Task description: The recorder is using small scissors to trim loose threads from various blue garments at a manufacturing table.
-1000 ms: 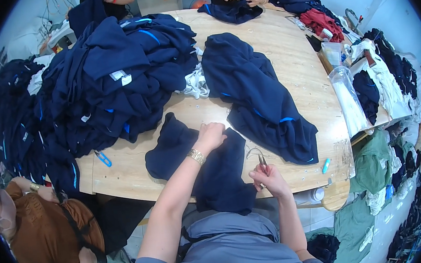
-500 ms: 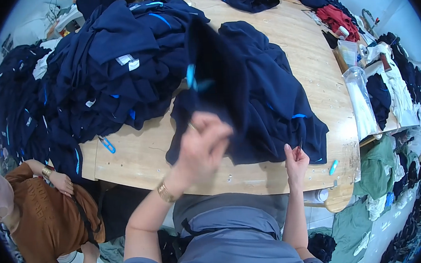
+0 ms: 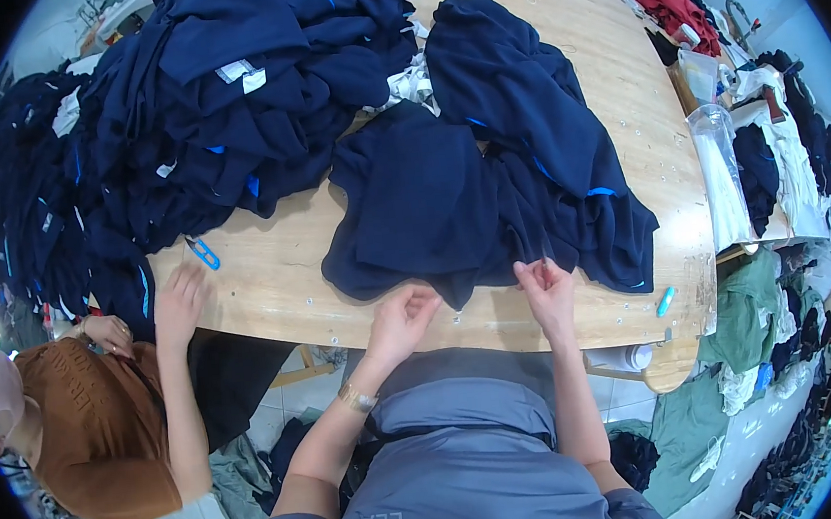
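Observation:
A navy garment piece (image 3: 420, 200) lies spread on the table in front of me, over more navy fabric. At its near edge my left hand (image 3: 403, 322) is closed, thumb and fingertips pinching the cloth's border. Further right, my right hand (image 3: 549, 297) is closed too, fingertips together above the navy fabric. A thin dark tip shows at those fingers, too small to name. Beside the right hand lies another navy garment (image 3: 528, 82) with bright blue trim, reaching to the table's near right part.
A large navy garment pile (image 3: 216, 129) covers the left of the table (image 3: 609, 94). Blue thread snips (image 3: 203, 253) lie near a co-worker's hand (image 3: 180, 298). A small teal item (image 3: 666, 301) lies at right, near a clear plastic bag (image 3: 717, 164).
My left hand has come down from above the table, and the raised navy cloth now lies flat. My right hand has moved left. The co-worker's hand has reached onto the table.

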Available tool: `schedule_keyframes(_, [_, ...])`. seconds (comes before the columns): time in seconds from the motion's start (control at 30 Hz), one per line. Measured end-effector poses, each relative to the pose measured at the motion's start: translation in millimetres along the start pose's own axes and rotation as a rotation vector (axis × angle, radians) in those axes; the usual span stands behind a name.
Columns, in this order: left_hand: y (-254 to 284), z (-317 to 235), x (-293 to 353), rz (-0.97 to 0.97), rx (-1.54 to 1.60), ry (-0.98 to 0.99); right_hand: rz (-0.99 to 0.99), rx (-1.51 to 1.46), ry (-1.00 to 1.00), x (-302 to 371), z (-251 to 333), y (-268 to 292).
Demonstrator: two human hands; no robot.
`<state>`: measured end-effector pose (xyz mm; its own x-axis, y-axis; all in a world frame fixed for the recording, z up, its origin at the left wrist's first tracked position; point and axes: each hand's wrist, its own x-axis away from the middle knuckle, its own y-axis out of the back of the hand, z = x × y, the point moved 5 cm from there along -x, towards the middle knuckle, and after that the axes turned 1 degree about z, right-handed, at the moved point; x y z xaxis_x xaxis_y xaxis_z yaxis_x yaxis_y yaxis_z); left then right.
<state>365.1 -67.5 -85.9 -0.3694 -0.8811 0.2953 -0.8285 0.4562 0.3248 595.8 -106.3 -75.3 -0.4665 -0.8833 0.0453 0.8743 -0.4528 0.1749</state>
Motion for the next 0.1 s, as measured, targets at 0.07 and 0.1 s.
schedule_keyframes(0.07, [-6.1,-3.0,-9.2,-0.017,0.116,0.003,0.044,-0.006,-0.015,5.2,0.8,-8.6])
schedule_keyframes(0.1, [-9.5,-11.0,-12.1,-0.007,-0.108,-0.057,0.042,-0.006,-0.011,5.6,1.7,-7.9])
